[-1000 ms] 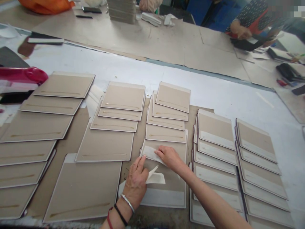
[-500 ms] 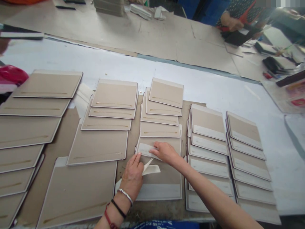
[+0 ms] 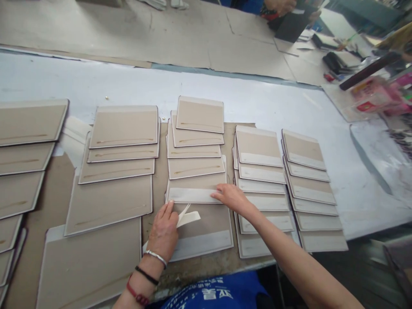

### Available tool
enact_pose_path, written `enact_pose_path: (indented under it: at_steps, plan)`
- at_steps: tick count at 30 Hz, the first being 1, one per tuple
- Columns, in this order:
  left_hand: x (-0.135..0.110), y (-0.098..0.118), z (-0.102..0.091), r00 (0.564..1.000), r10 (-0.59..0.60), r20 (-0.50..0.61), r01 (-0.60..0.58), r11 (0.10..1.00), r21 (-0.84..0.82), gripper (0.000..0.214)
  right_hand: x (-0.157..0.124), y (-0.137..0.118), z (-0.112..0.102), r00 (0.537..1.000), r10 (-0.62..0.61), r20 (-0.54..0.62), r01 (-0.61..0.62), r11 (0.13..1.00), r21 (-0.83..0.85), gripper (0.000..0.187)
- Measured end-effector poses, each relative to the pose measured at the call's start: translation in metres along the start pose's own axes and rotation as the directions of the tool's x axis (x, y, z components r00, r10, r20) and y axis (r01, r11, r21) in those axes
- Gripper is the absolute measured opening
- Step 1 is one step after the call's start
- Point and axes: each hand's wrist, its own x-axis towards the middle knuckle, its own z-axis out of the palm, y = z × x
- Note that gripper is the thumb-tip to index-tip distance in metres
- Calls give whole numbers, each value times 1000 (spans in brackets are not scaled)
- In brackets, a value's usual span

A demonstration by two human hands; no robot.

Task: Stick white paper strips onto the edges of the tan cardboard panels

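A white paper strip [image 3: 189, 195] lies across the lower edge of a beige, dark-edged cover panel [image 3: 198, 182] in the middle column. At its left end rest the fingertips of my left hand [image 3: 165, 227], which is closed around loose cream paper strips [image 3: 189, 218] whose ends stick out by the thumb. My right hand [image 3: 233, 199] touches the strip near its right end from above, fingers somewhat apart. Below both hands lies another panel [image 3: 206, 225] with a pale band [image 3: 206, 243] along its near edge. Part of the held strips is hidden in my left palm.
More panels [image 3: 122, 124] with brown glue lines overlap in columns to the left. Two columns at right hold panels [image 3: 257, 143] with pale strips on them. Beyond the white tabletop [image 3: 257, 94], a co-worker's hands [image 3: 281, 6] hold a dark board [image 3: 291, 23].
The camera view has shifted right. My right hand has moved right along the strip, which now lies straighter on the panel. My left hand stays at the strip's left end.
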Motion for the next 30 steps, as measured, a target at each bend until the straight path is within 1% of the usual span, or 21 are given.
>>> enact_pose_path:
  at_steps: [4,9,27,30]
  plan:
    - [0,0,0,1000,21,1,-21,1000,17,26,-2,-1,5,1000,-2,-29,2,1000,-14,27]
    - [-1,-1,1,1000,21,11,-21,999,25,25,-3,-1,10,998,-7,-67,5,999,-39,27]
    - [-1,-2,2,999,28,29,-29,999,16,24,-2,-5,17,998,-8,-67,-1,991,-133,28]
    - [-1,-2,1,999,18,32,-18,1000,-3,26,-2,-7,18,995,-12,-96,-3,988,-155,27]
